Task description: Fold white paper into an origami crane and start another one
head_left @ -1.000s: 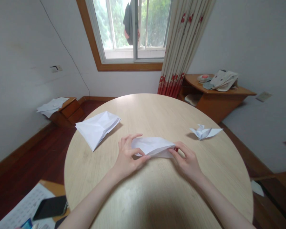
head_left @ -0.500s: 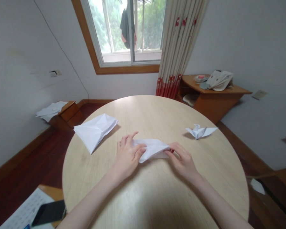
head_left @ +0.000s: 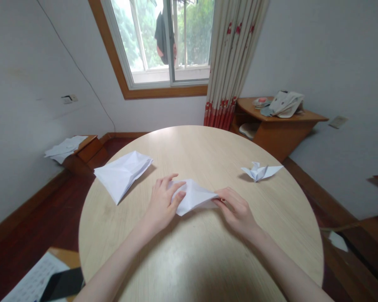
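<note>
A folded sheet of white paper (head_left: 193, 196) lies at the middle of the table between my hands, its centre creased and slightly raised. My left hand (head_left: 164, 200) rests over its left end, fingers spread, with thumb and forefinger apart above the paper. At the opposite end, my right hand (head_left: 236, 208) pinches the paper's corner between thumb and fingers. Part of the left end is hidden under my left fingers. To the left sits a larger folded white paper piece (head_left: 122, 174) with pointed corners. A finished-looking paper crane (head_left: 260, 172) stands at the right.
The round wooden table (head_left: 189, 260) has a curved edge. A dark phone (head_left: 63, 285) lies on printed sheets at the lower left. Behind, a small drawer unit (head_left: 90, 153) carries papers, and a corner desk (head_left: 279, 134) holds a cloth bag (head_left: 286, 104). Curtain and window are beyond.
My left thumb and forefinger have spread further apart over the paper, whose centre crease now shows more. My right hand keeps its pinch. The whole view has shifted slightly.
</note>
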`<state>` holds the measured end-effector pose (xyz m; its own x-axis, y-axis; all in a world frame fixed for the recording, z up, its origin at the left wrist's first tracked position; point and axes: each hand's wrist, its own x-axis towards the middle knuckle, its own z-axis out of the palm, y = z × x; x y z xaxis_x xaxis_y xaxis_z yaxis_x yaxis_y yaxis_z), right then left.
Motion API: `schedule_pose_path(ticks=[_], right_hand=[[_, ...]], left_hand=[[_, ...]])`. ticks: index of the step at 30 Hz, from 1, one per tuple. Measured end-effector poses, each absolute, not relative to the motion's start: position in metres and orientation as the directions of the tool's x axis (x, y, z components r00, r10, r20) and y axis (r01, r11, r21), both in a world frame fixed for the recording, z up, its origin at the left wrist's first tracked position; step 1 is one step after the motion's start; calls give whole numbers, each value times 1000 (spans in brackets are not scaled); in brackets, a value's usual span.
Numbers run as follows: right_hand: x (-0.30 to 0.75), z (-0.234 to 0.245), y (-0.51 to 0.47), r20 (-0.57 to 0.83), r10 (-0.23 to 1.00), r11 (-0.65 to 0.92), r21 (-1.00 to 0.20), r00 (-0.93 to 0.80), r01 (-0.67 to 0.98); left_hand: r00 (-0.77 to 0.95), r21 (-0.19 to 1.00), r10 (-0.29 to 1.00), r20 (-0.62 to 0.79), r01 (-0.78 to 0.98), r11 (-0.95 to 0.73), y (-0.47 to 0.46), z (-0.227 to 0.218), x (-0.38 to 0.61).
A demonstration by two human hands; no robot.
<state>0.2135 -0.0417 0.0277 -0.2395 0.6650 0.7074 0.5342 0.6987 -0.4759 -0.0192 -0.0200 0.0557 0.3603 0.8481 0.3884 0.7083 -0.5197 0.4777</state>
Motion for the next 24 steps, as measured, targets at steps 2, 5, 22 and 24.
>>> schedule_pose_path(ticks=[2,5,22,24], right_hand=[[214,26,-41,712,662,698,-473,-233,538],[215,24,-41,711,668,685,-473,-218,555],[217,22,-39,672,723,608,-506,-162,612],[217,22,-38,666,732,595,-520,-147,613]], left_hand=[[432,542,820,376,615,-573,-18,58,-30],[514,618,779,359,495,-611,-15,63,-47],[233,972,970,73,203,-122,4,19,-58],[194,952,974,121,254,-169,4,13,-57]])
